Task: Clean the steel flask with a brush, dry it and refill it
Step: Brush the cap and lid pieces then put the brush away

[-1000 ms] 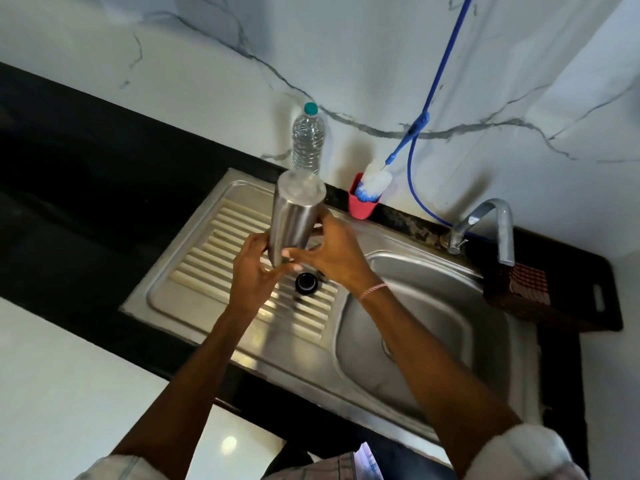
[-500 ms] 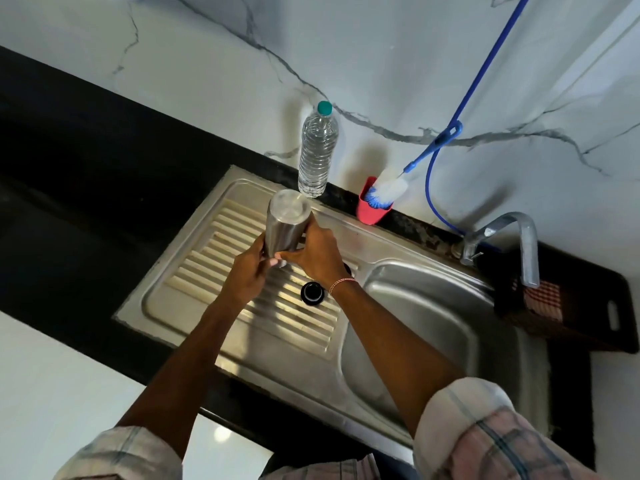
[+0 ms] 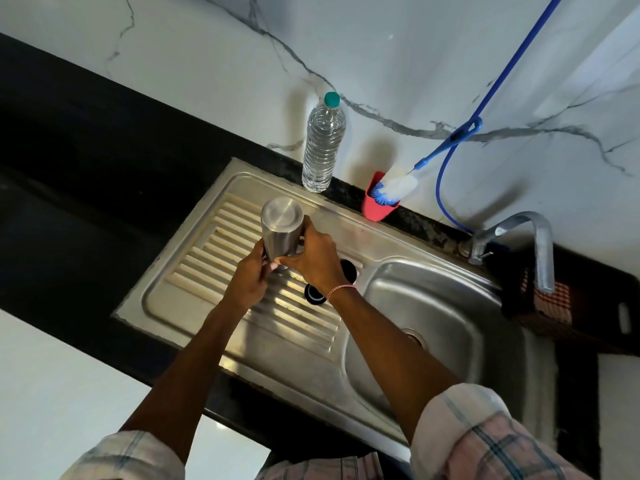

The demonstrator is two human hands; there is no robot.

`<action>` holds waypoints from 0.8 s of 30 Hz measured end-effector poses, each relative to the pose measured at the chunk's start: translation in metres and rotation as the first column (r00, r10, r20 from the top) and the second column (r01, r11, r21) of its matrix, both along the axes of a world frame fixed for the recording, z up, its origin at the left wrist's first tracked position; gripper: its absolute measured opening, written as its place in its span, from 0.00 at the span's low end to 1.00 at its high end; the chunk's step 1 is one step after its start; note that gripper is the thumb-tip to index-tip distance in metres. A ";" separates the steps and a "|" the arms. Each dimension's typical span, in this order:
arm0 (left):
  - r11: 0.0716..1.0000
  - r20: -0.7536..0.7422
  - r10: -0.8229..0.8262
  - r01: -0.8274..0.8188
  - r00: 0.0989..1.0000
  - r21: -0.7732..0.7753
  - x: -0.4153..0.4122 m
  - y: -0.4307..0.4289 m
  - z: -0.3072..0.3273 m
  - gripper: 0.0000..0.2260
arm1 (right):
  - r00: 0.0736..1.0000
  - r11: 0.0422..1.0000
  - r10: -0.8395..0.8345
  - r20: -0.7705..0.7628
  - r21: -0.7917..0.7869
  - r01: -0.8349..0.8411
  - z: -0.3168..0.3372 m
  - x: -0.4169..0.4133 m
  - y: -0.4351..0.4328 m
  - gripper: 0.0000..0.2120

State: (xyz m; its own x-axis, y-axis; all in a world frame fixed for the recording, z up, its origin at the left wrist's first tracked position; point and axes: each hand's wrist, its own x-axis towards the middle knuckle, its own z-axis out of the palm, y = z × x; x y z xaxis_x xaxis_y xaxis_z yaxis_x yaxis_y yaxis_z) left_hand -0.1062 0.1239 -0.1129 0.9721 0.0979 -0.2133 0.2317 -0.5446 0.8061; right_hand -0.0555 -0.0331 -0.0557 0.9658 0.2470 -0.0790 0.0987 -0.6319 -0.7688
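The steel flask (image 3: 281, 228) stands base up over the ribbed drainboard (image 3: 221, 258) of the sink. My left hand (image 3: 250, 276) grips its lower end from the left. My right hand (image 3: 313, 257) wraps it from the right. Its mouth is hidden behind my fingers. A black cap (image 3: 313, 294) lies on the drainboard beside my right wrist, and another dark round piece (image 3: 348, 267) shows behind my right hand. The white and blue bottle brush (image 3: 394, 188) leans in a red cup (image 3: 375, 206) against the wall. A clear water bottle (image 3: 322, 147) with a green cap stands behind the sink.
The sink basin (image 3: 433, 327) lies to the right, with a steel tap (image 3: 533, 237) over its far corner. A blue hose (image 3: 450, 161) runs up the marble wall. A dark basket holding a checked cloth (image 3: 554, 303) sits at the right. Black counter (image 3: 86, 161) stretches to the left.
Both hands have lowered the upturned flask toward the drainboard and a little to the left. My view has shifted as well.
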 end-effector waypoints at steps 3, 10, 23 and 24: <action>1.000 -0.004 0.003 -0.003 1.000 0.012 -0.002 -0.001 0.001 0.21 | 1.000 1.000 0.011 0.026 -0.024 -0.010 -0.002 -0.002 0.003 0.39; 0.997 0.017 -0.067 0.066 0.998 0.031 -0.009 -0.004 0.004 0.24 | 0.999 0.999 -0.011 0.045 -0.034 0.013 -0.007 -0.007 0.005 0.36; 0.995 0.206 -0.047 0.028 0.977 0.094 -0.019 -0.007 0.010 0.34 | 0.994 0.997 -0.070 0.081 0.022 0.069 -0.005 -0.016 -0.006 0.45; 0.996 0.226 -0.047 0.029 0.973 0.080 -0.021 -0.006 0.010 0.34 | 0.994 0.997 -0.070 0.084 0.026 0.069 -0.004 -0.017 -0.009 0.45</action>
